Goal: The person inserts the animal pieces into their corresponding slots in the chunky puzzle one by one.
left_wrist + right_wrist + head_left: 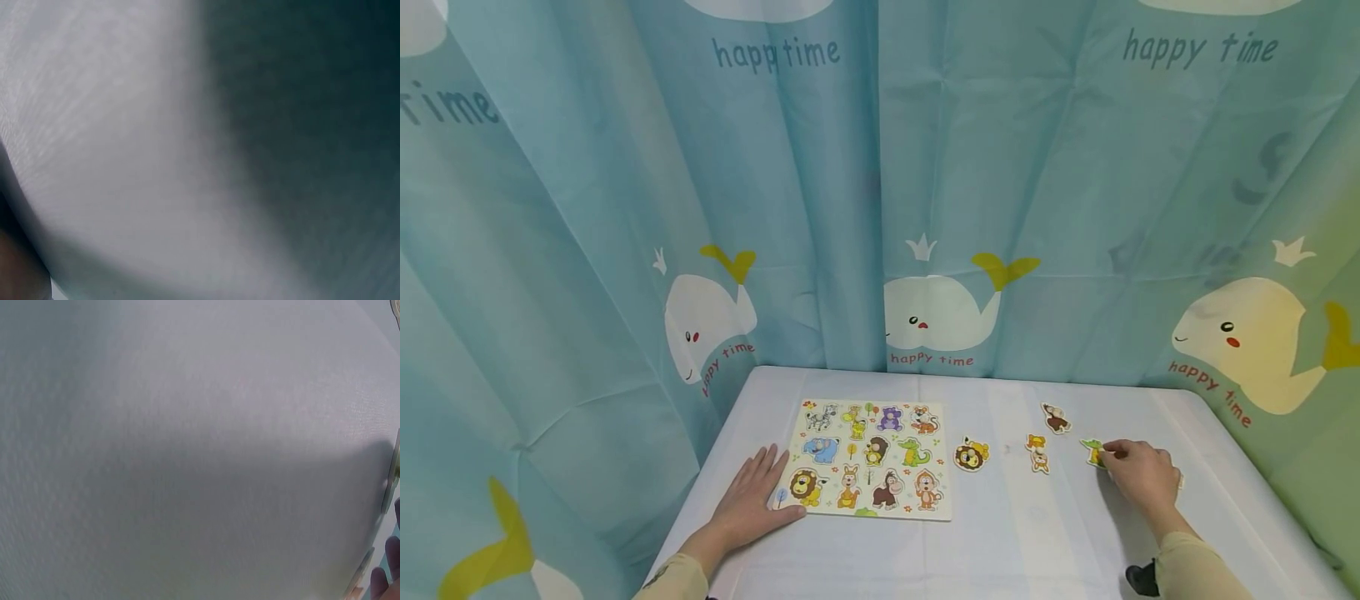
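A flat animal puzzle board [868, 505] lies on the table, with a zebra, an elephant, a lion, a crocodile and other animals in rows. My left hand [751, 497] rests at its left edge, fingers extended and thumb along the lower left corner. Off to the right, my right hand [1144, 477] pinches a green crocodile puzzle piece [1092, 452] between thumb and fingertips, low over the table. In the right wrist view only some fingers [392, 556] show at the lower right edge. The left wrist view is mostly blurred cloth.
A lion piece [972, 455] lies just right of the board. Farther right are a small orange animal piece [1036, 442], a monkey piece [1040, 462] and a brown gorilla piece [1056, 418]. The white-covered table [1000, 542] meets a blue whale-print curtain [820, 208] behind.
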### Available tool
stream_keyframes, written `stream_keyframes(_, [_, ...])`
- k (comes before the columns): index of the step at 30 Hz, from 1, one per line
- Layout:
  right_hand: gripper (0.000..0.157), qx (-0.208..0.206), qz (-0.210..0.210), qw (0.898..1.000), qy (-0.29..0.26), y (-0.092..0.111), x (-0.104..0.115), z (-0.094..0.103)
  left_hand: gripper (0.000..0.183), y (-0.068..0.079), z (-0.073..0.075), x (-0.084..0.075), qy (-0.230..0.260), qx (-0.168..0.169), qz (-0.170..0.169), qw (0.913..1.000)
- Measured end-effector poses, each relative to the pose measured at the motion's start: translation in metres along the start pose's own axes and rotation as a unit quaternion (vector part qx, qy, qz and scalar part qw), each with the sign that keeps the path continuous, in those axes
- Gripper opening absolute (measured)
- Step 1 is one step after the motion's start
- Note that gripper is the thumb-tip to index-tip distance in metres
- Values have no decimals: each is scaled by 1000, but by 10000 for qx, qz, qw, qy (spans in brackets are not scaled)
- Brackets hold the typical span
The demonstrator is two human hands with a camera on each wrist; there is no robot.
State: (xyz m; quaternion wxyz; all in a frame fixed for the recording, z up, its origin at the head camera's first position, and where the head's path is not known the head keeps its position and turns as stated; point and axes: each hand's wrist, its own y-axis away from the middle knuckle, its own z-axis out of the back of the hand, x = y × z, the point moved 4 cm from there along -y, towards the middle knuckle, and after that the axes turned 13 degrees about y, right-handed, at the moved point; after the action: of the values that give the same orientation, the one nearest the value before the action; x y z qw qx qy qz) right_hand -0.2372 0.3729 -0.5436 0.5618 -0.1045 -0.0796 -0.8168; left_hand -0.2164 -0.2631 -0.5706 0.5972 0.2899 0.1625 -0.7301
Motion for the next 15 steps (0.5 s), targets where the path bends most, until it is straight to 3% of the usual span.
stream_keyframes(15, [29, -81, 11, 9999, -72, 0, 0, -2, 111, 0, 2, -2, 53, 34, 39, 10000])
